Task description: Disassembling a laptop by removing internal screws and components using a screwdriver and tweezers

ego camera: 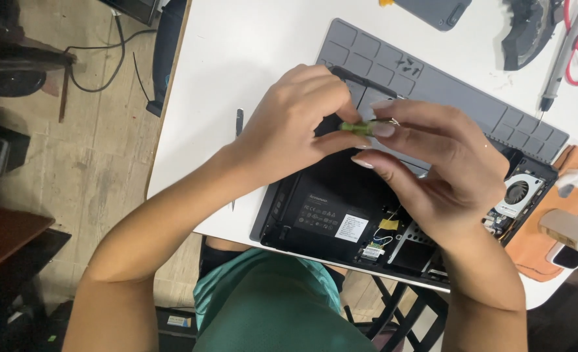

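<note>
A: Entry, head view. Where is the part relative to the hands?

B: A small green circuit module, flat and narrow, is pinched between both hands above the opened laptop. Left hand is closed on its left end, fingers curled; right hand grips the right end between thumb and forefinger, other fingers spread.

A: Materials?

B: Laptop is bottom-up, matte black plastic, cover off at the right: metal bay, round cooling fan, thin wires. Under its far edge lies a grey rubbery work mat with moulded square compartments, tiny dark screws in one. An orange cloth sits at the right.

A: Edges, room?

B: The laptop overhangs the near edge of the white surface. Bare surface lies left of the hands, with a slim dark tool there. The right side is crowded.
</note>
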